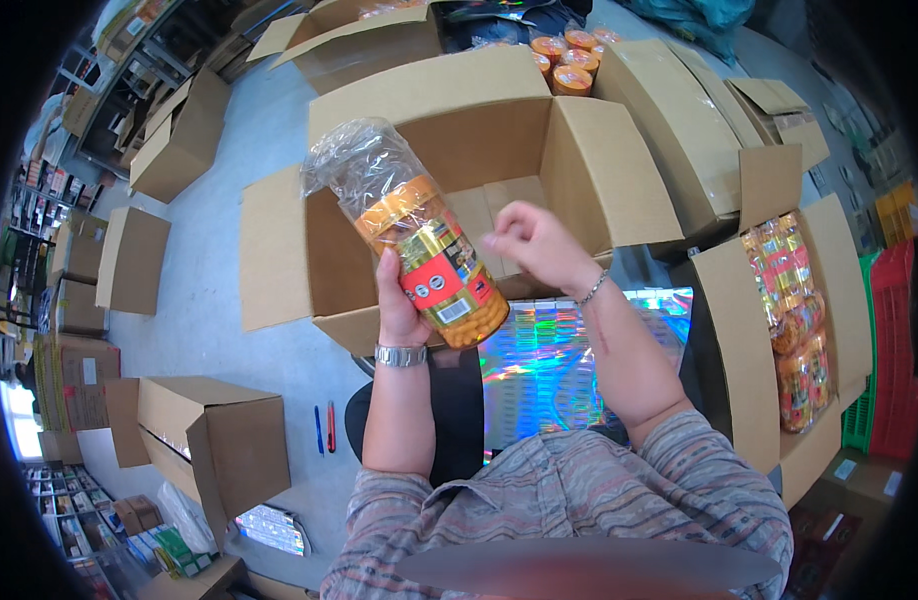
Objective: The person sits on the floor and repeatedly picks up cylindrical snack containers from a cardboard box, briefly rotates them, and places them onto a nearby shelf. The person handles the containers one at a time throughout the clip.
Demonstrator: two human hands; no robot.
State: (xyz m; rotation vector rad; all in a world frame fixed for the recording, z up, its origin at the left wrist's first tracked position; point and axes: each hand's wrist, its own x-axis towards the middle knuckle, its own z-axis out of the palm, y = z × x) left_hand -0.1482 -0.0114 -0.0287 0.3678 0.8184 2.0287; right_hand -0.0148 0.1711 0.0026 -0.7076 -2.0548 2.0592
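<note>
My left hand is wrapped round a clear plastic jar with an orange lid, a gold and red label and small orange-yellow pieces inside. The jar leans to the left, and a loose clear plastic bag stands up past its lid. To the right of the jar is my right hand, apart from it, with the fingers curled in a pinch. Whatever may be between those fingertips is too small to make out. Across my lap lies a shiny rainbow sheet of stickers. Beyond my hands stands an open cardboard box.
Orange-lidded jars stand behind the box. At the right, an open carton holds wrapped packs, beside red crates. On the floor at left are a blue pen, a red cutter and a carton.
</note>
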